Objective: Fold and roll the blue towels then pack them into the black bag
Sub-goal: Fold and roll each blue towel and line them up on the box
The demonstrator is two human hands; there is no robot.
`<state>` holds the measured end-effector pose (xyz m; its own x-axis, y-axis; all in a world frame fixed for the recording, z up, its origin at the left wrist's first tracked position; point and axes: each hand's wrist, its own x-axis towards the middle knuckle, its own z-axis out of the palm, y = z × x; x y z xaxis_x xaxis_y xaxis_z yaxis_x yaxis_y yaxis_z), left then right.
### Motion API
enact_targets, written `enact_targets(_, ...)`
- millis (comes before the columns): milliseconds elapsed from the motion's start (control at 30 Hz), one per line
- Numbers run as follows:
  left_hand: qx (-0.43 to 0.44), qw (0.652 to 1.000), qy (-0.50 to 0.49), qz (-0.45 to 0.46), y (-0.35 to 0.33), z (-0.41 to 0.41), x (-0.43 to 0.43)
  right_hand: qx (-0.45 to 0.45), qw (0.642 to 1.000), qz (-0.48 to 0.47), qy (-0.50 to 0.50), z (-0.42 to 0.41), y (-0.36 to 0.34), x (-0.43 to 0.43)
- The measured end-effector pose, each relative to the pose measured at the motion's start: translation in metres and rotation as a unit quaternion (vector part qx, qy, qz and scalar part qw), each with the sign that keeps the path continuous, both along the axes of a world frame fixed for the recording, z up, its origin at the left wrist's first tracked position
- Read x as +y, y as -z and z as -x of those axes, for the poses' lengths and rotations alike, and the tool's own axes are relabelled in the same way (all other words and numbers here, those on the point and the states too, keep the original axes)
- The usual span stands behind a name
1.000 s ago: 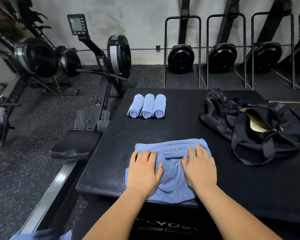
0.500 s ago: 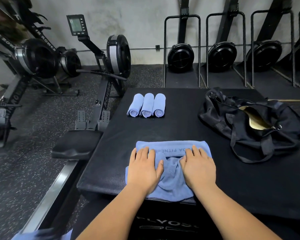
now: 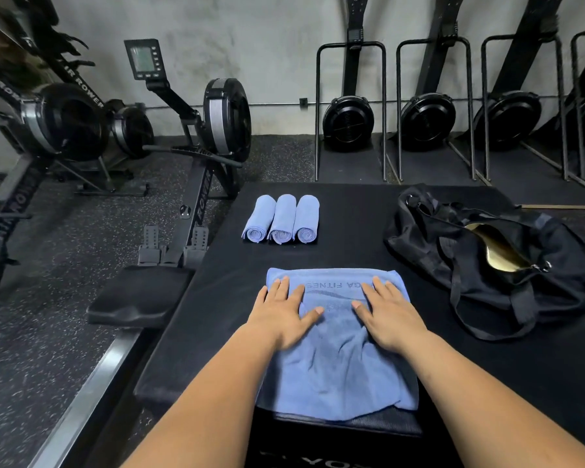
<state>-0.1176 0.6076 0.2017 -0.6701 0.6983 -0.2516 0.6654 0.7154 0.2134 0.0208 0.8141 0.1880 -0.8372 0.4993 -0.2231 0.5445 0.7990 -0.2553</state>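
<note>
While the hands press flat: left hand (image 3: 281, 315) and right hand (image 3: 390, 315) lie spread, palms down, fingers straight, on the towel's far half, pinching nothing.
Towel under them: flat light-blue terry towel (image 3: 338, 373) at the near edge of the black padded box top (image 3: 352, 231), hem hanging over that edge, middle rumpled.
Edge risk: the overhang may drag the cloth off once pressure lifts.
Fold risk: creases between the hands could get locked in, giving a lopsided roll.
Rolled set: three light-blue rolled towels (image 3: 281, 219), touching side by side, towards the far edge.
Bag: black fabric duffel bag (image 3: 453, 265) by the right edge; its partly open mouth may snag rolls.
</note>
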Motion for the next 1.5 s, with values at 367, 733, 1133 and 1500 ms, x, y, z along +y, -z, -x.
enact_targets(367, 0.06, 0.996, 0.037, -0.058, 0.032, 0.051, 0.015, -0.007, 0.998, -0.063, 0.006, 0.033, 0.019, 0.028)
enact_targets(733, 0.167, 0.979, -0.03, -0.108, 0.029, 0.042, 0.009, -0.021, 0.997, -0.079, -0.007, 0.035, -0.001, 0.019)
enact_targets(1133, 0.171, 0.938, 0.154, -0.259, -0.006, -0.013, -0.066, 0.145, 0.976, -0.078, -0.14, -0.046, -0.03, -0.018)
enact_targets(1500, 0.22, 0.943, 0.119, -0.221, 0.003, -0.035, -0.107, 0.227, 0.94, -0.179, -0.181, -0.093, -0.017, -0.047)
